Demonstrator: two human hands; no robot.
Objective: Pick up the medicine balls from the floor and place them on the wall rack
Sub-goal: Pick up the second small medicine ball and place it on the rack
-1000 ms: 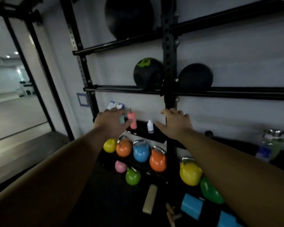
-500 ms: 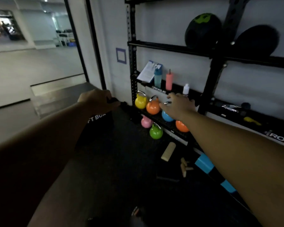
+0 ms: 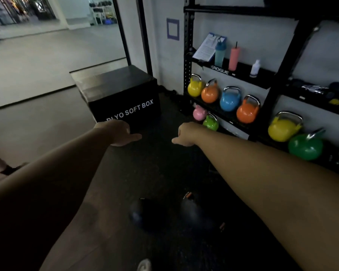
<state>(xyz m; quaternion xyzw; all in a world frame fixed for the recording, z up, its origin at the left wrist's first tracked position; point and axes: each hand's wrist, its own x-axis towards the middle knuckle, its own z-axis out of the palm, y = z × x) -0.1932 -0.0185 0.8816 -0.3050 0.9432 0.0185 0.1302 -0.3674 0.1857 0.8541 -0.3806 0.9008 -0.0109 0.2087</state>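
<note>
Two dark medicine balls lie side by side on the black rubber floor low in the view, one on the left [image 3: 145, 215] and one on the right [image 3: 199, 212] with orange marks. My left hand [image 3: 119, 133] and my right hand [image 3: 185, 133] are stretched out above the floor, well beyond the balls, thumbs pointing toward each other, fingers curled down and mostly hidden. Neither hand holds anything. The black wall rack [image 3: 280, 79] stands to the right against the white wall.
A black plyo soft box [image 3: 123, 100] sits ahead on the left near the rack's corner. Coloured kettlebells [image 3: 230, 99] line the rack's low shelves, bottles [image 3: 234, 56] stand on a higher shelf. A light shoe tip [image 3: 144, 265] shows at the bottom edge.
The view has swung down and left from the upper rack shelves to the floor. Both hands have dropped from the rack to floor height, and the two balls on the floor have come into sight.
</note>
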